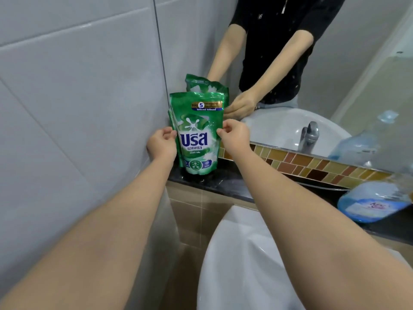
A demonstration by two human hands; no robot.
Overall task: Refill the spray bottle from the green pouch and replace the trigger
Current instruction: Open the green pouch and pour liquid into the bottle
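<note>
The two forearms enter from the lower edge, with the white basin (pixel 257 265) between them at 6 o'clock. The left hand (pixel 161 145) pinches the left edge of the green pouch (pixel 197 135); the right hand (pixel 234 136) pinches its right edge, fingers (pixel 221 130) curled onto the film on both sides. The pouch stands upright on the dark worktop (pixel 223 186), at 12 o'clock from the basin, close against the tiled wall (pixel 78 86) and the mirror (pixel 335 63), with further green pouches just behind it. The spray bottle (pixel 375 204) lies at 3 o'clock from the pouch, well apart, holding blue liquid; whether its trigger is fitted cannot be told, since it is blurred at the frame edge.

Step in hand, as judged: taking up the pouch; no pouring has begun. Whether the pouch is opened cannot be told.

Next move requires: lifting the pouch free of those behind it, carrying it towards 3 o'clock, and confirming the bottle neck is open and upright before pouring.
</note>
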